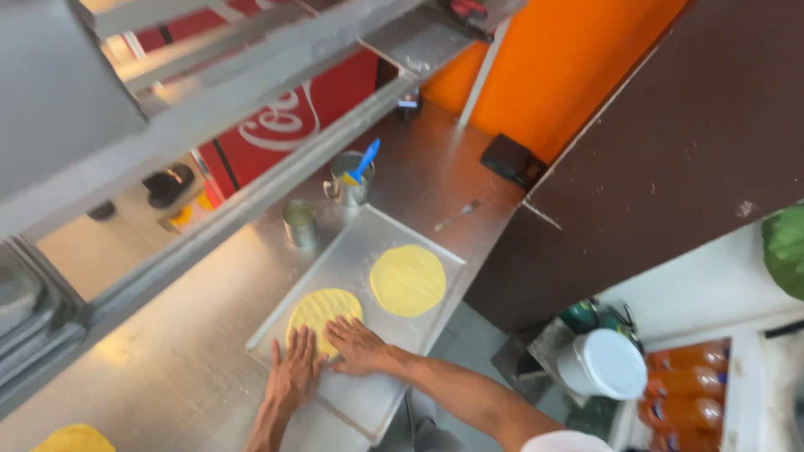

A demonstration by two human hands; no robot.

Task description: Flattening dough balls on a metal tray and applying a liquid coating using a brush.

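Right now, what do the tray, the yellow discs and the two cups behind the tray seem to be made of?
The tray looks like dull brushed metal, grey with soft glare, likely aluminium or steel. The yellow discs, one under the hands and one beside it, look like soft matte dough; finger ridges show in the pressed one. The small cup and the handled cup look like shiny metal, given their reflections.

Bright daylight, soft glare on steel, slightly blurred, tilted view.
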